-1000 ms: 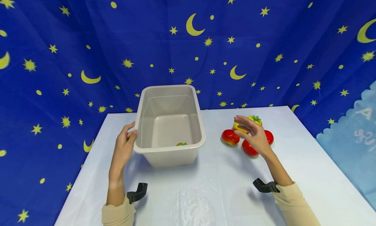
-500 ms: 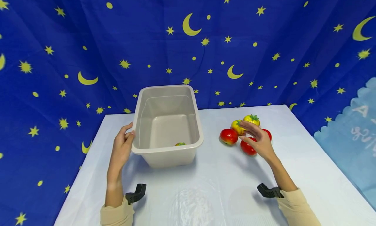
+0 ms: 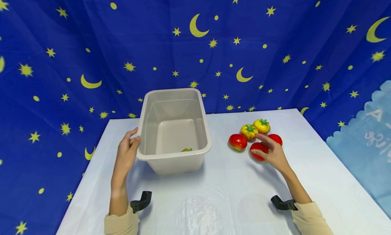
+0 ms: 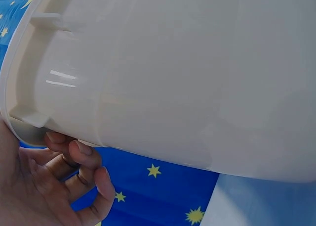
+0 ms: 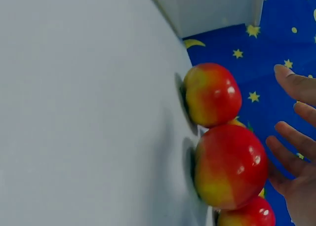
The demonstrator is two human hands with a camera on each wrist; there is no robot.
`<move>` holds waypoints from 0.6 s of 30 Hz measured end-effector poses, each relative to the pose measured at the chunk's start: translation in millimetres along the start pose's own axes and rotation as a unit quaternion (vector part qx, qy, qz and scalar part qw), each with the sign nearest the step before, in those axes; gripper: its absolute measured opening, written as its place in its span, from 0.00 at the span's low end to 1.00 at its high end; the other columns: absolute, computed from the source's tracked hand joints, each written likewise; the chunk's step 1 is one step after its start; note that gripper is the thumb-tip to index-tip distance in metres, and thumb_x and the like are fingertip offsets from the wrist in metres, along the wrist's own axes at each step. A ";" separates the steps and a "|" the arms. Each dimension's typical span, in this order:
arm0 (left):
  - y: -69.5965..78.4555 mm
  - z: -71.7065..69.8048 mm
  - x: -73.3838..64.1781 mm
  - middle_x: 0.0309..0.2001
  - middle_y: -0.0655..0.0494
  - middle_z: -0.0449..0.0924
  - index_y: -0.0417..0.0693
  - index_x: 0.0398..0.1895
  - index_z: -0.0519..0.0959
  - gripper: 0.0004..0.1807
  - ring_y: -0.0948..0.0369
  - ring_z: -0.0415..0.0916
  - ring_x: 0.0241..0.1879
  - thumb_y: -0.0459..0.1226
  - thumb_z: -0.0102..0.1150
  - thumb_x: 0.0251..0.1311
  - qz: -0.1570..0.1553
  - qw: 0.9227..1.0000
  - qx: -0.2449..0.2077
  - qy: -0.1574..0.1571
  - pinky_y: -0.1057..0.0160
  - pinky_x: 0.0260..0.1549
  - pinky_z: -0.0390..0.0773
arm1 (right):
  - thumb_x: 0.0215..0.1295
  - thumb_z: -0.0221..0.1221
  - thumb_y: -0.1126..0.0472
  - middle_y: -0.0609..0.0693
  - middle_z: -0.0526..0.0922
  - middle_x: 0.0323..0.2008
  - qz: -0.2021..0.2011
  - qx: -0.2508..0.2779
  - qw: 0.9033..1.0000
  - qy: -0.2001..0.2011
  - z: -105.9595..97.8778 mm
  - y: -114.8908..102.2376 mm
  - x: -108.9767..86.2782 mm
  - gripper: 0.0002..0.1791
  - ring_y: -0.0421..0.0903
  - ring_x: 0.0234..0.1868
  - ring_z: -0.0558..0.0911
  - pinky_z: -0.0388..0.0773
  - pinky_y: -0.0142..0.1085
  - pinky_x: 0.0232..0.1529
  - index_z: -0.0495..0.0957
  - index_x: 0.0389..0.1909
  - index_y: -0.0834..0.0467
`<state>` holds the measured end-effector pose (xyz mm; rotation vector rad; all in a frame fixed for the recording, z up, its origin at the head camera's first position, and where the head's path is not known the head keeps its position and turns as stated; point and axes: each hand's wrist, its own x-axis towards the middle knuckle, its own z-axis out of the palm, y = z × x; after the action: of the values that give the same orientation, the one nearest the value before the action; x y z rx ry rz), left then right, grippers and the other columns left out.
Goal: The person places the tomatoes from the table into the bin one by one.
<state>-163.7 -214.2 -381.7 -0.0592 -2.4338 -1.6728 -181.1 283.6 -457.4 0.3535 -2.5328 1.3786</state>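
My left hand [image 3: 126, 153] grips the left rim of a light grey plastic bin [image 3: 178, 162]; in the left wrist view its fingers [image 4: 84, 154] curl under the rim. At the bin's near end, a small yellow-and-green thing [image 3: 187, 149] is mostly hidden by the rim. My right hand [image 3: 276, 157] hovers at a red apple [image 3: 258, 151], thumb and fingers apart around its near side. In the right wrist view that apple [image 5: 231, 166] shows red and yellow, with the fingers [image 5: 291, 152] spread beside it and nothing held.
A red apple [image 3: 238, 142] sits left of the hand, another red apple [image 3: 276, 139] behind it. Two yellow fruits with green leaves, one nearer [image 3: 248, 131] and one farther [image 3: 261, 126], lie behind. A blue star-print cloth [image 3: 171, 41] stands behind the white table [image 3: 213, 194].
My right hand has moved right and lowered from over the yellow fruit to the middle red apple, its fingers still apart. The left hand and bin keep their place; the head view shifts slightly.
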 end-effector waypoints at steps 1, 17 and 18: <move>0.1 0.1 -0.2 0.53 0.28 0.77 0.34 0.71 0.60 0.26 0.78 0.74 0.37 0.37 0.40 0.75 0.000 1.000 0.000 0.000 0.76 0.37 0.72 | 0.57 0.69 0.65 0.65 0.75 0.60 0.002 -0.004 1.000 -0.001 -0.2 1.7 -0.8 0.32 0.20 0.53 0.70 0.65 0.18 0.56 0.71 0.64 0.64; 1.2 0.2 -0.3 0.52 0.26 0.77 0.33 0.71 0.59 0.26 0.76 0.76 0.36 0.37 0.40 0.75 0.002 1.000 -0.005 -0.002 0.75 0.36 0.73 | 0.50 0.71 0.71 0.65 0.77 0.59 0.001 -0.079 0.997 0.000 -1.1 20.6 -3.4 0.34 0.64 0.60 0.71 0.63 0.67 0.59 0.73 0.61 0.66; 1.4 0.4 -0.4 0.52 0.26 0.77 0.33 0.71 0.59 0.26 0.76 0.75 0.36 0.37 0.40 0.75 0.001 1.000 -0.004 -0.001 0.75 0.36 0.73 | 0.50 0.71 0.71 0.65 0.77 0.59 -0.001 -0.083 0.997 -0.001 -1.4 21.7 -3.6 0.34 0.64 0.60 0.71 0.63 0.66 0.59 0.73 0.61 0.66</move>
<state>-163.1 -213.3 -380.6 -0.0655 -2.4277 -1.6834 -184.5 296.6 -474.9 0.3262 -2.6242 1.1573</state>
